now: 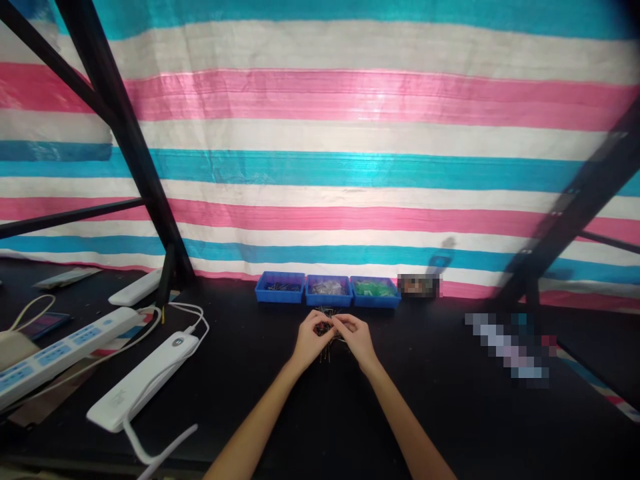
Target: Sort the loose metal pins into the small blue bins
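Observation:
My left hand [309, 340] and my right hand [358, 339] meet at the fingertips over a small heap of thin metal screws or nails [327, 351] on the black table [345, 427]. Both hands are closed in a pinch, thumbs against fingers. Whatever lies between the fingertips is too small to make out. Just beyond the hands, three blue bins stand in a row. Dark small pieces lie in the left bin [280, 298], clear or whitish pieces in the middle bin [329, 301], and green pieces in the right bin [376, 303].
A white power strip [150, 383] with a cable lies on the left, near a larger multi-socket strip [70, 350]. Black metal posts [127, 153] slant up at both sides. A striped sheet [350, 187] hangs behind. Blurred items lie to the right.

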`<action>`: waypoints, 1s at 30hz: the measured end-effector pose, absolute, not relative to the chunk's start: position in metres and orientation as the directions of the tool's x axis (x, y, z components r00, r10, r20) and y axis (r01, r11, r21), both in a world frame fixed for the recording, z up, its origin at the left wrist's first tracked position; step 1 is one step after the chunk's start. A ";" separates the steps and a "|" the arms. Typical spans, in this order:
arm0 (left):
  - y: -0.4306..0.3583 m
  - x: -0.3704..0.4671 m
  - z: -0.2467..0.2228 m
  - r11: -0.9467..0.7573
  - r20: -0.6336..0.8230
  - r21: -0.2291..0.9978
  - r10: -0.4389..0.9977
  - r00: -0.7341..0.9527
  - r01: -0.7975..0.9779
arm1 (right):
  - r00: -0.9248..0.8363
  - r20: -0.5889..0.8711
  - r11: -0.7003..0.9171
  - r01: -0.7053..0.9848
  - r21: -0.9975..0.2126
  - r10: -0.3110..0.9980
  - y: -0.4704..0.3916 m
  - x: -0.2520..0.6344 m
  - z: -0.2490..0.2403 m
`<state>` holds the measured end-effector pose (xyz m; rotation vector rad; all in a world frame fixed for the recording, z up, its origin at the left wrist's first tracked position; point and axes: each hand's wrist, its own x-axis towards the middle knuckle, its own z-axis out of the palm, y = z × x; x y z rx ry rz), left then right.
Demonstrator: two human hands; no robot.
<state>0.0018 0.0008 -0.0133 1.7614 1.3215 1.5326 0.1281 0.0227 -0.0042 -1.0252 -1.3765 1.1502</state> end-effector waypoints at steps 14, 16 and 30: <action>0.011 -0.024 -0.010 -0.311 0.329 0.944 0.882 -0.339 0.107 | -0.094 0.167 0.167 0.001 -0.986 0.982 0.020 0.126 -0.003; 0.015 -0.035 -0.010 -0.282 0.265 0.959 0.872 -0.411 0.021 | -0.020 0.170 0.170 0.012 -0.985 0.985 0.023 0.127 -0.005; 0.041 -0.074 -0.014 -0.301 0.130 0.935 0.781 -0.610 -0.186 | -0.060 0.215 0.215 -0.001 -0.977 0.975 0.030 0.131 -0.010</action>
